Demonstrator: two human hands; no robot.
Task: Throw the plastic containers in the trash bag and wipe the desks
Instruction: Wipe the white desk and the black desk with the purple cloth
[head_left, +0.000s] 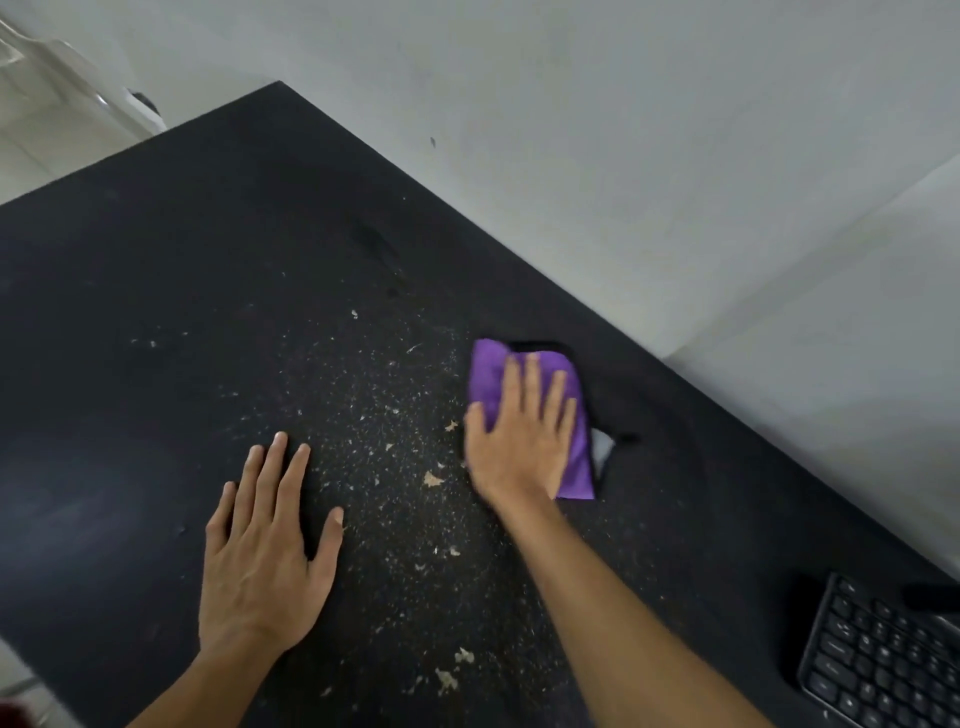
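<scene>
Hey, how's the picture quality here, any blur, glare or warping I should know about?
Head view: the right hand and purple cloth are slightly motion-blurred; the left hand, flat on the black desk, looks sharper; light is soft and even, only a faint sheen on the desk, no hard glare; the wide lens slants the desk edges, and the keyboard is soft.

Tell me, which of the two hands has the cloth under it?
The right hand, flat on the purple cloth; the left hand rests bare on the black desk.
</scene>
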